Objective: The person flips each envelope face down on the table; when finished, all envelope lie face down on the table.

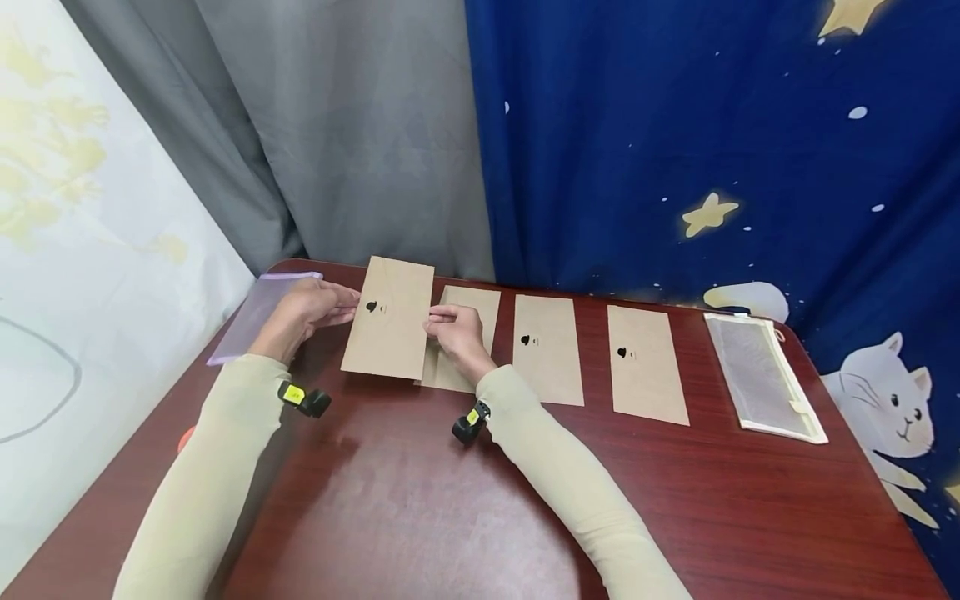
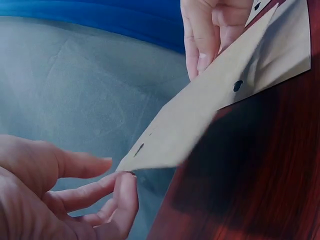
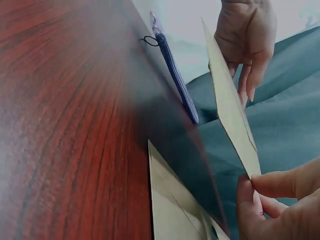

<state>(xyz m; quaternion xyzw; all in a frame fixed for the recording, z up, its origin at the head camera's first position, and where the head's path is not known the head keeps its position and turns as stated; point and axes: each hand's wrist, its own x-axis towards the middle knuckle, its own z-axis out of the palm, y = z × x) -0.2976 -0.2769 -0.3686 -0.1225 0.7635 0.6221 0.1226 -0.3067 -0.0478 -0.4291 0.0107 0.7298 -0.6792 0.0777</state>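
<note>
A kraft-paper envelope (image 1: 390,317) with a small black hat print is held raised and tilted above the table's far left part. My right hand (image 1: 459,333) pinches its right edge between thumb and fingers, as the right wrist view also shows. At the opposite edge is my left hand (image 1: 315,307); in the left wrist view its fingertips (image 2: 129,182) meet the paper's edge from below, while the thumb stands apart. Behind my right hand a second envelope (image 1: 480,308) lies on the table, partly covered by the raised one and the hand.
Two more hat-printed envelopes, one in the middle (image 1: 551,367) and one farther right (image 1: 652,375), lie in a row. A white-edged mesh pouch (image 1: 772,383) lies at the right end, a purple mesh pouch (image 1: 251,321) at the left. Curtains (image 1: 360,125) hang behind the brown table (image 1: 420,500).
</note>
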